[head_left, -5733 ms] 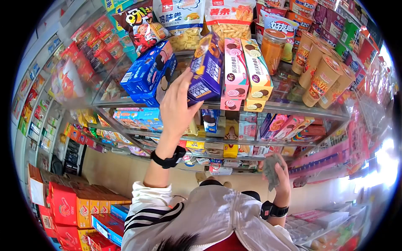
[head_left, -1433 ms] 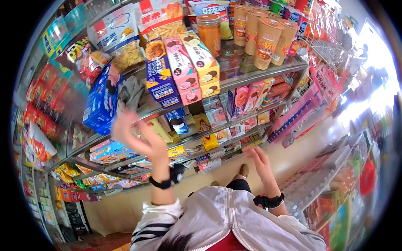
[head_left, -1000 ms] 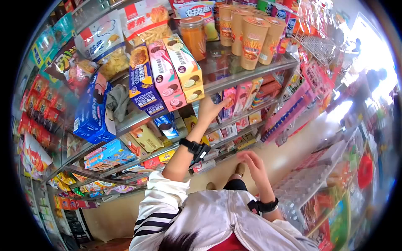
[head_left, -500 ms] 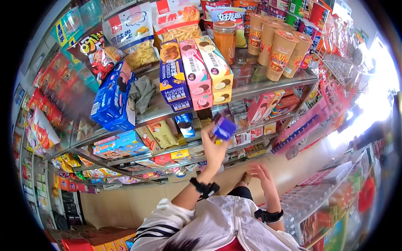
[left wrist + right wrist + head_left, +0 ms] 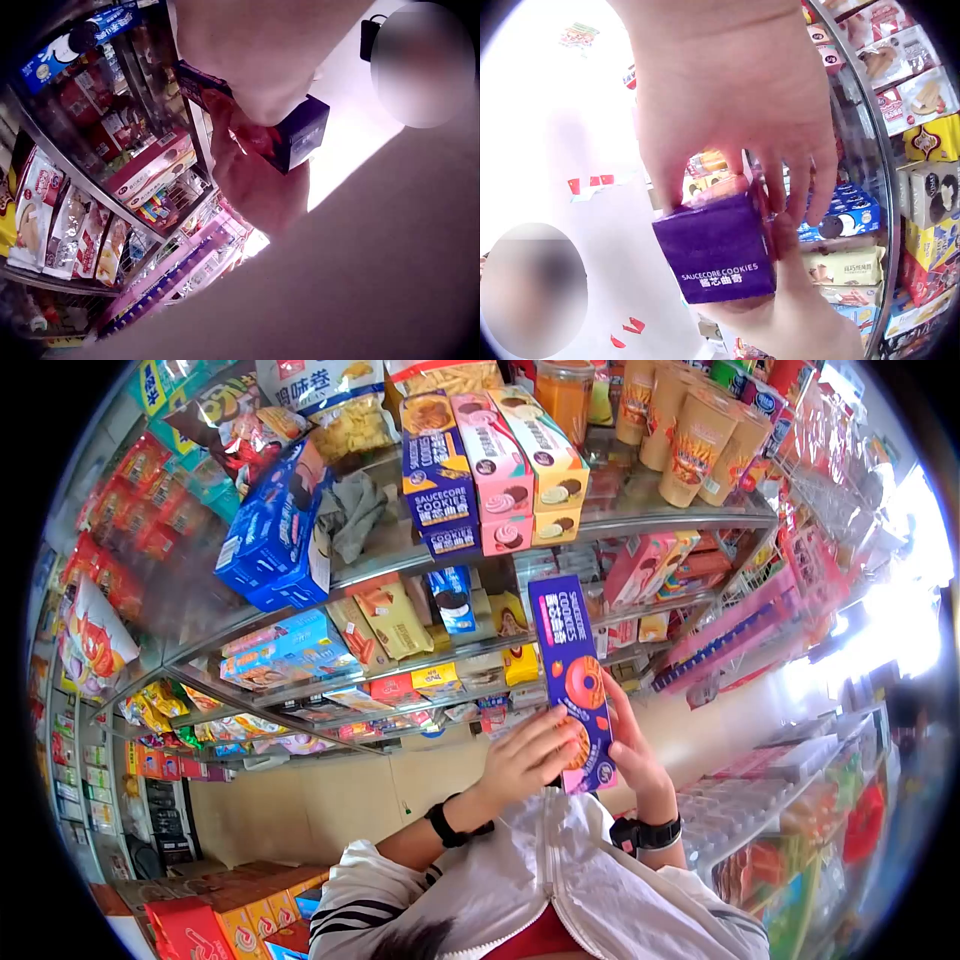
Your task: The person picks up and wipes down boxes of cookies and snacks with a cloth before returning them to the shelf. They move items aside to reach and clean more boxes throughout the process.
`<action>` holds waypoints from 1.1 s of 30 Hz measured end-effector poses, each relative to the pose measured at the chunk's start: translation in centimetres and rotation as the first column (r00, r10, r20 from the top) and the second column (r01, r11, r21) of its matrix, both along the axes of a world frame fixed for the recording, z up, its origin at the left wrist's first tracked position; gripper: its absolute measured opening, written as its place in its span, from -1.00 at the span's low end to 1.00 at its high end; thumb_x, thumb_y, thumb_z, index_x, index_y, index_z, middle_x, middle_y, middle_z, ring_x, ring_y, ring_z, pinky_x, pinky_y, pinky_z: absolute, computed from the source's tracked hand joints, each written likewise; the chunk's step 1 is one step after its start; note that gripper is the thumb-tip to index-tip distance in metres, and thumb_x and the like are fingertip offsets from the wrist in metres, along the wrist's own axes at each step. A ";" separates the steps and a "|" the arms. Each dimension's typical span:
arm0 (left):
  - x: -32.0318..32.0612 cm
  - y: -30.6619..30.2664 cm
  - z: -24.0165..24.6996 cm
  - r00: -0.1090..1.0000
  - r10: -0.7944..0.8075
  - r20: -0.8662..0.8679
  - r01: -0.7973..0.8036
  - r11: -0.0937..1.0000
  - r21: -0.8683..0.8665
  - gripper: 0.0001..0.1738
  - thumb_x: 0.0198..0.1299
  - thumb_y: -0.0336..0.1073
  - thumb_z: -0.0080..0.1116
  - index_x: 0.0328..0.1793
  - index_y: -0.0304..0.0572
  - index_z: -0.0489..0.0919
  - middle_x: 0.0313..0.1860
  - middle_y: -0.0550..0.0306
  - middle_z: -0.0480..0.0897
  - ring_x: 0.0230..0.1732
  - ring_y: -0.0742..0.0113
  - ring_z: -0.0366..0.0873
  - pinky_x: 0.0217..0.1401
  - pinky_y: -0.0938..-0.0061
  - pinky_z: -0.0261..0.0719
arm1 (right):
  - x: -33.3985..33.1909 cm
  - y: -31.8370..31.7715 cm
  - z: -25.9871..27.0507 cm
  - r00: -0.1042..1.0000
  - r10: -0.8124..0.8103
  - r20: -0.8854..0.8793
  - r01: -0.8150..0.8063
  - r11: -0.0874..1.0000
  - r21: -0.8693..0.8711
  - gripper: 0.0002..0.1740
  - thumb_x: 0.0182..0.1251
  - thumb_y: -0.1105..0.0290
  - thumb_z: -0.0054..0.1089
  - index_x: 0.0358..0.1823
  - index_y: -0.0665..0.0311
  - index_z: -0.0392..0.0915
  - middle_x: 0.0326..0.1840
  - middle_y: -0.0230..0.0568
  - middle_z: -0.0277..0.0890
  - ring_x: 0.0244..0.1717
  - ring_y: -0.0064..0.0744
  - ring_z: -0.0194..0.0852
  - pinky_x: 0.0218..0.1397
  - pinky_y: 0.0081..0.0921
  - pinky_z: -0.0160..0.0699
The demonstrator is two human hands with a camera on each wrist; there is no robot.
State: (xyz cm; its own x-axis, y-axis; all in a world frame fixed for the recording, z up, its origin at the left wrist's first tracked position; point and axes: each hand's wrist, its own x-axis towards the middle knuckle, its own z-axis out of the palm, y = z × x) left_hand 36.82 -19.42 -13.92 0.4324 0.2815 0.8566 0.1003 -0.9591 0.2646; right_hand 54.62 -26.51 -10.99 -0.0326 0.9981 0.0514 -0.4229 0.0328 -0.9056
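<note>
Purple Saucecore Cookies box (image 5: 572, 635) in both my hands, in front of my jacket (image 5: 500, 860).

Left hand (image 5: 522, 755): part closed, grips the box's lower end, fingers across the printed face. Right hand (image 5: 637, 752): part closed round the same box, thumb and fingers on opposite sides. Box is held lengthwise, far end leaning slightly left, small end panel facing the right wrist cam. Beyond my hands: glass shelf (image 5: 650, 526) with purple, pink and yellow cookie boxes (image 5: 492, 465) side by side. Left of those, grey cloth (image 5: 353, 515) right beside blue cookie boxes (image 5: 270, 525).
</note>
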 end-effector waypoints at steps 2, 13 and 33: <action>-0.1 0.0 0.3 0.998 -0.003 -0.064 0.004 1.000 0.020 -0.53 0.09 -0.43 0.32 0.15 0.03 0.50 0.27 0.08 0.55 0.33 -0.01 0.48 0.25 0.15 0.58 | 0.0 -0.2 0.8 0.998 -0.026 -0.063 0.026 1.000 0.003 0.17 0.13 0.13 0.40 0.62 0.24 -0.21 0.50 -0.07 0.17 0.47 -0.21 0.19 0.52 -0.30 0.09; -0.4 -0.8 7.3 0.915 -0.331 0.231 0.378 0.501 -0.778 -0.01 0.24 -0.38 0.23 0.62 -0.22 -0.20 0.61 -0.17 0.01 0.51 -0.04 0.22 0.52 0.11 0.20 | 0.2 -2.1 3.2 0.615 -0.464 0.637 0.071 0.838 0.541 0.11 -0.04 0.09 0.59 0.54 0.25 0.17 0.46 0.10 0.28 0.38 0.05 0.32 0.34 -0.14 0.32; -2.0 -1.1 8.6 0.586 -0.239 0.774 0.598 -0.517 -0.612 -0.04 0.09 -0.02 0.35 0.51 -0.26 0.11 0.13 -0.22 0.56 0.02 -0.14 0.63 0.09 0.15 0.62 | -1.3 0.7 7.5 0.927 -0.339 0.162 0.293 0.922 0.253 -0.02 0.31 -0.12 0.15 0.57 0.33 0.01 0.35 -0.09 0.35 0.33 -0.30 0.32 0.29 -0.33 0.25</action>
State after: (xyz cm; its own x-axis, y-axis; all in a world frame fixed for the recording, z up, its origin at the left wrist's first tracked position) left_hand 34.83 -20.50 -5.28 0.8900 0.4553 0.0252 -0.3703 0.6894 0.6226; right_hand 53.36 -25.83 -3.45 0.2505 0.9216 0.2963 -0.1695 0.3431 -0.9239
